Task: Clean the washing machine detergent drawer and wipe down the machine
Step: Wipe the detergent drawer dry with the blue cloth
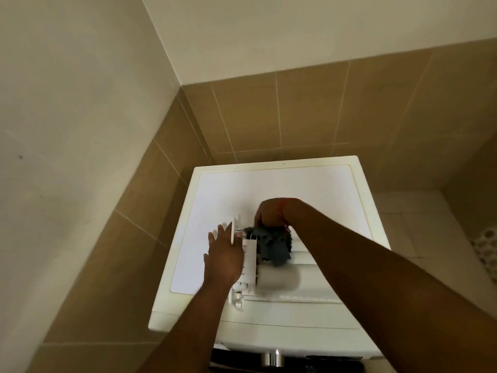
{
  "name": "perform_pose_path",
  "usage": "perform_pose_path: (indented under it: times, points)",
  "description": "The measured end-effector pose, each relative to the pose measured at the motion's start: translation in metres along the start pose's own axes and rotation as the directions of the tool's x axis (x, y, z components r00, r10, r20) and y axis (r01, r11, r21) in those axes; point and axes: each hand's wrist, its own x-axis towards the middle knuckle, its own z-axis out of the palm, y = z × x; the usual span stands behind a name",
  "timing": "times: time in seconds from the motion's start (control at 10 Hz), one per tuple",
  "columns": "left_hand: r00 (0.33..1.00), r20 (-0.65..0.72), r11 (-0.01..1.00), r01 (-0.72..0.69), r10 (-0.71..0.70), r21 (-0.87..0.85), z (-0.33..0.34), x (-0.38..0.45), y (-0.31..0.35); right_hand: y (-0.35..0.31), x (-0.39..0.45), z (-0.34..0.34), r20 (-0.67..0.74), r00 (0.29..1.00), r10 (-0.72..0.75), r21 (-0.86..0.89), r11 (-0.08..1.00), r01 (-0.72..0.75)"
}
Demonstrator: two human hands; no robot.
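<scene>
Detergent drawer (248, 261) on the washer top (215, 200) — left hand (224, 258) fingers grip it, right hand (271, 212) fingers clutch a blue cloth (274, 244).

Tight tiled corner, pretty dim in here

Brown wall tiles (309, 109) with pale grout run up partway on both walls meeting in the corner, then it's plain cream painted wall (80, 76) above. Off to the right there's a lighter tiled floor (419, 227), plus something white with holes (486, 246) at the edge, too cut off to identify.
</scene>
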Motion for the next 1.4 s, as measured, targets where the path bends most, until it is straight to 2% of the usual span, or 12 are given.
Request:
perform_pose_path:
  times: [0.1, 0.3, 0.4, 0.5, 0.6, 0.7, 0.9, 1.0, 1.1, 1.2, 1.3, 1.4]
  points:
    - [0.999, -0.015, 0.999, 0.037, -0.037, -0.003, 0.000, -0.001, 0.002, 0.046, -0.016, 0.014, -0.023, 1.000, -0.005, 0.059, 0.998, 0.007]
    - [0.997, -0.034, 0.997, 0.072, -0.073, -0.030, 0.001, -0.006, 0.007, 0.121, -0.061, 0.008, 0.040, 0.993, 0.107, -0.032, 0.994, -0.106]
    - [0.985, -0.082, 0.984, 0.141, -0.150, -0.107, 0.002, -0.005, 0.002, 0.119, -0.065, 0.016, 0.032, 0.992, 0.126, -0.080, 0.989, -0.123]
    - [0.992, -0.079, 0.994, 0.105, -0.102, 0.033, 0.011, 0.006, -0.011, 0.080, -0.055, 0.027, -0.067, 0.998, 0.005, -0.099, 0.995, -0.012]
    - [0.991, -0.062, 0.993, 0.118, -0.120, -0.026, 0.008, 0.003, -0.005, 0.042, -0.034, 0.047, -0.176, 0.980, -0.094, -0.024, 0.996, 0.091]
    - [0.997, -0.047, 0.998, 0.057, -0.055, 0.040, 0.007, 0.003, -0.001, 0.047, -0.045, 0.053, -0.253, 0.962, -0.105, 0.052, 0.991, 0.122]
    - [1.000, -0.021, 0.999, -0.003, 0.004, 0.053, 0.007, 0.004, -0.005, 0.103, -0.112, 0.052, -0.175, 0.966, 0.192, 0.099, 0.979, -0.177]
    - [1.000, 0.005, 0.999, -0.004, 0.003, 0.049, 0.012, 0.006, -0.005, 0.108, -0.141, 0.061, -0.269, 0.897, 0.350, 0.286, 0.919, -0.273]
    - [1.000, -0.003, 0.999, 0.001, -0.001, -0.047, 0.015, 0.002, -0.002, 0.098, -0.166, 0.091, -0.424, 0.695, 0.581, 0.652, 0.728, -0.211]
    - [1.000, 0.018, 0.992, 0.006, -0.004, -0.124, 0.013, -0.002, 0.003, 0.081, -0.175, 0.132, -0.379, 0.582, 0.719, 0.827, 0.545, -0.135]
    - [0.997, 0.068, 0.985, -0.015, 0.027, -0.171, 0.006, -0.010, 0.004, 0.060, -0.176, 0.157, -0.252, 0.590, 0.767, 0.957, 0.290, 0.031]
    - [0.984, 0.062, 0.969, -0.155, 0.169, -0.192, -0.002, -0.021, 0.005, 0.049, -0.182, 0.165, -0.196, 0.561, 0.804, 0.979, 0.130, 0.156]
